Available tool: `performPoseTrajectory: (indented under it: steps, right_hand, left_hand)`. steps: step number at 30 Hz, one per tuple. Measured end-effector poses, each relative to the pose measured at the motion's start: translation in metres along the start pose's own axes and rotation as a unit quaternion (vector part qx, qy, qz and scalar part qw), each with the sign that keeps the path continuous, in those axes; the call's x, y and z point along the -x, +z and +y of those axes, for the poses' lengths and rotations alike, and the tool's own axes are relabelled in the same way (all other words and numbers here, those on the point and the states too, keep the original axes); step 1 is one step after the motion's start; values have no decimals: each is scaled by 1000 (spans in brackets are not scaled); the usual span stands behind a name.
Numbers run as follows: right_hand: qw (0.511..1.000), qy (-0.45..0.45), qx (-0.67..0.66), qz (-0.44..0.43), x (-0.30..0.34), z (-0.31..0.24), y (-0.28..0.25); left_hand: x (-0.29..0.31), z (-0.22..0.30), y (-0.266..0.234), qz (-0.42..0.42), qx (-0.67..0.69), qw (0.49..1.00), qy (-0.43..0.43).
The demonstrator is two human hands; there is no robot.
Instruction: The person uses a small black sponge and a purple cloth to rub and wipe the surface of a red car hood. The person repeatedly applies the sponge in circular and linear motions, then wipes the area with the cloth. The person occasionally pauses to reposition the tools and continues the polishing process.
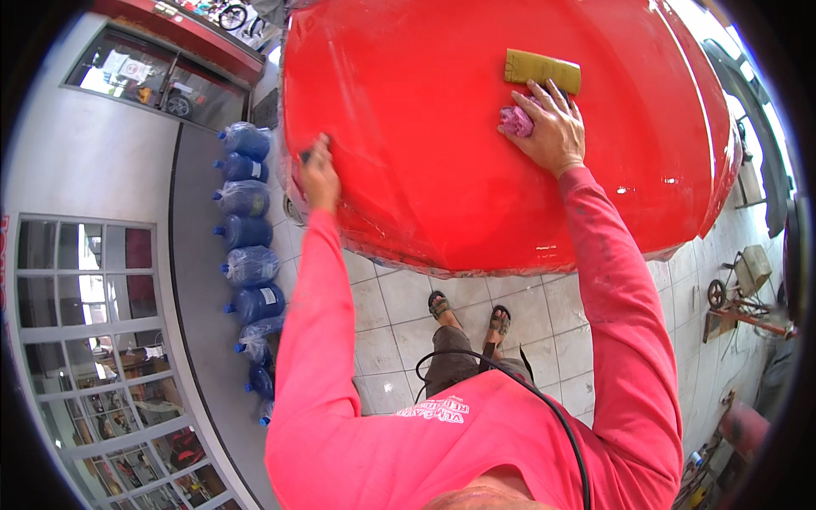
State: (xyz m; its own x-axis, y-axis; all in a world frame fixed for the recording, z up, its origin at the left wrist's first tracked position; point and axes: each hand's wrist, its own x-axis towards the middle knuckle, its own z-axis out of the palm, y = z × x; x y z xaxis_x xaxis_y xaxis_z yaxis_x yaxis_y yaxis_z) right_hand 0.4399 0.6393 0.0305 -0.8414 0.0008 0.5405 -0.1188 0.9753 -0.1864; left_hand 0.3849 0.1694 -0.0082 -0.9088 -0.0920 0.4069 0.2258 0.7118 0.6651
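Just beyond two sandalled feet (500, 321) on pale floor tiles (382, 304), a broad red panel (425, 153) spreads out, clear plastic (387, 256) along its near edge. The step in hand looks like rubbing or wiping down this glossy surface, and the next move seems to call for a light, even pass across it. By the panel's left edge, the left hand (320, 177) is narrow, fingers curled, a small dark thing (306, 156) showing beside them; whether it grips that, I cannot tell. A little farther off and well to the right, the right hand (552, 132) reaches over the panel, fingers stretched forward, a crumpled pink cloth (517, 121) held by its thumb. Farthest, a yellow block (537, 70) sits on the panel at those fingertips, which overlap its near edge; whether they press on it is unclear
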Motion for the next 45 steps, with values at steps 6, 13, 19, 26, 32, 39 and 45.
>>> performPoseTrajectory:
  steps: [6, 13, 19, 26, 32, 39, 45]
  right_hand:
    - [999, 26, 32, -12, 6, 8, -3]
    - [998, 52, 2, -26, 6, 11, -6]
    - [999, 20, -2, -35, 0, -10, 0]
    - [998, 50, 14, -31, 4, 9, -5]
    - [999, 28, -4, -24, 0, -11, -1]
    - [999, 44, 21, -23, 5, 4, -8]
    - [999, 50, 16, -9, 8, 8, -1]
  left_hand:
    - [60, 65, 66, 17, 58, 998, 25]
    - [122, 96, 75, -4, 9, 997, 78]
    - [-14, 59, 66, -24, -52, 996, 69]
    - [190, 118, 69, -71, -104, 988, 90]
    - [4, 100, 59, -117, -134, 984, 8]
    - [149, 112, 64, -81, -129, 980, 126]
    - [54, 92, 63, -125, -136, 969, 162]
